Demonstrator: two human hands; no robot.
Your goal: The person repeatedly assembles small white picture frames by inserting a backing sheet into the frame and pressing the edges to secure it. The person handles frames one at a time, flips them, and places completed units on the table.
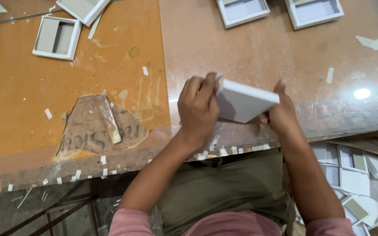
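White box (246, 103) held tilted above near table edge (224, 142). Left hand (197, 109) clamped on its left edge; right hand (283, 114) fingers gripped under right side. Best kept squarely supported, pressure evenly applied.

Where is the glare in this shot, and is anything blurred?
Head view: a bright glare spot sits on the glossy table right of the hands; the left hand, right hand and white box look slightly soft, and the box shades the table beneath.
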